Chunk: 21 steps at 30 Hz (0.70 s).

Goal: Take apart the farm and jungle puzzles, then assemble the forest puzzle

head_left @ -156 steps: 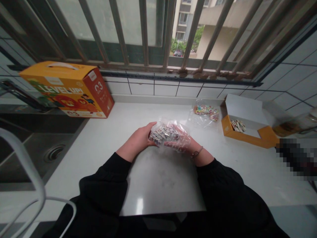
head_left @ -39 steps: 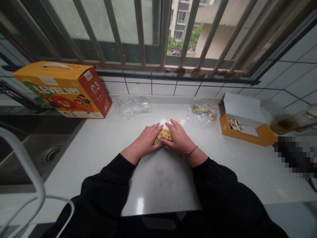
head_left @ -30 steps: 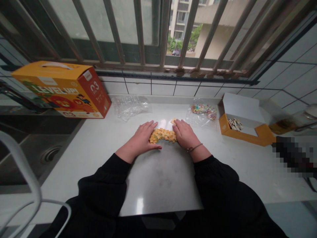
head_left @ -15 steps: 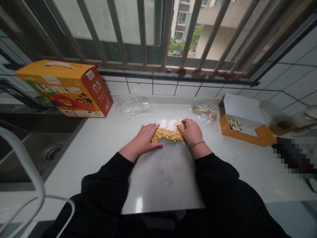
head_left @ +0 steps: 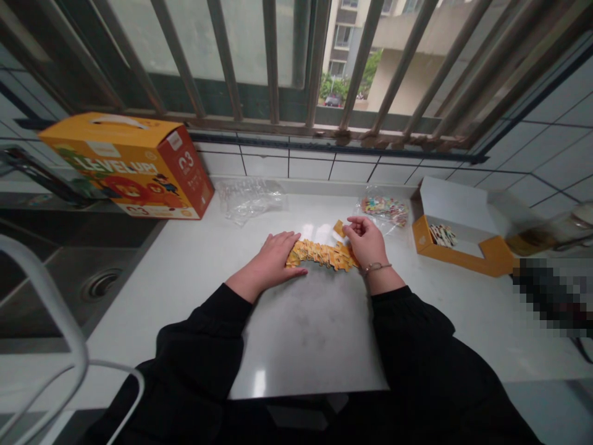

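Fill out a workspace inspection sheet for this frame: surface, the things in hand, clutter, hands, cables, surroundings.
Surface: white countertop, glossy, with a steel sink at its left.
Things in hand: row of orange puzzle pieces spread flat between the hands; one separate piece just behind the row.
Clutter: empty clear plastic bag near the back wall; sealed bag of colourful pieces; open orange tray box with a few pieces inside; large orange puzzle box at back left.
Hands: left hand flat, pressing the row's left end; right hand fingers curled at the right end, bracelet on wrist.
Cables: nothing seen.
Surroundings: barred window, white tiled wall, a blurred patch at right.
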Each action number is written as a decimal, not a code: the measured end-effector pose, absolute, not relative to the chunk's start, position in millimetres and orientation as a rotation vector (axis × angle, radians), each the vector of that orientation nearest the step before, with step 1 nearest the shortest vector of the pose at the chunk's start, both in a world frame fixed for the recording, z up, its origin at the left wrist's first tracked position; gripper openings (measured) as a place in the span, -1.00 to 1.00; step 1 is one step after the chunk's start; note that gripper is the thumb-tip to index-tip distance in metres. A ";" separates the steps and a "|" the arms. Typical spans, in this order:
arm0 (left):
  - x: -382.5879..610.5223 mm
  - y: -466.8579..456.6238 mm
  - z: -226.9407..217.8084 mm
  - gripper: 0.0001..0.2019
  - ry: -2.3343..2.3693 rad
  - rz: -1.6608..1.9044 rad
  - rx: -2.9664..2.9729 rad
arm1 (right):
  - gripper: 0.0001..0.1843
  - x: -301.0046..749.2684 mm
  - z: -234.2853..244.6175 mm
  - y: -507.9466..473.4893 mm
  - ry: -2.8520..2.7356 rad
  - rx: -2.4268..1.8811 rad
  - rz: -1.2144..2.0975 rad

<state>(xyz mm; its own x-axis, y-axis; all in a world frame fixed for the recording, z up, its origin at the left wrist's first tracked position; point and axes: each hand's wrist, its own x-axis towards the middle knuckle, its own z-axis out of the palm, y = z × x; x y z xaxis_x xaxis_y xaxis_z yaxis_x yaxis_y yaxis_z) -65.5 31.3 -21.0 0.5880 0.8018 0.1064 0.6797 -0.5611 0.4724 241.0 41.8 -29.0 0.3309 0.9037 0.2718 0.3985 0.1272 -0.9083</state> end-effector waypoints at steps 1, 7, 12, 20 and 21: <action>-65.2 31.0 -20.3 -0.01 1.200 0.436 2.434 | -0.52 240.9 -28.8 42.1 -1.215 -1.449 0.616; -64.5 30.2 -17.3 -0.03 1.221 0.413 2.427 | -0.40 239.3 -22.8 39.2 -0.986 -1.378 0.849; -65.9 30.2 -18.3 -0.05 1.207 0.435 2.435 | -0.37 241.0 -12.8 31.0 -0.970 -1.333 0.994; -65.4 29.9 -17.5 -0.05 1.217 0.419 2.444 | -0.43 235.2 5.7 12.5 -0.992 -1.202 1.153; -65.4 29.8 -17.2 -0.05 1.220 0.416 2.440 | -0.43 236.2 7.2 11.3 -0.994 -1.192 1.165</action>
<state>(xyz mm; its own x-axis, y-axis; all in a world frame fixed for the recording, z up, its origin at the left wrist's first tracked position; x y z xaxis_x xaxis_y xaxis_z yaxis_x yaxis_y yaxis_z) -65.4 29.8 -17.2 0.5794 0.8098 0.0919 0.6976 -0.5511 0.4578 236.2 11.3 7.2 0.1518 0.9881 -0.0244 -0.1315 -0.0043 -0.9913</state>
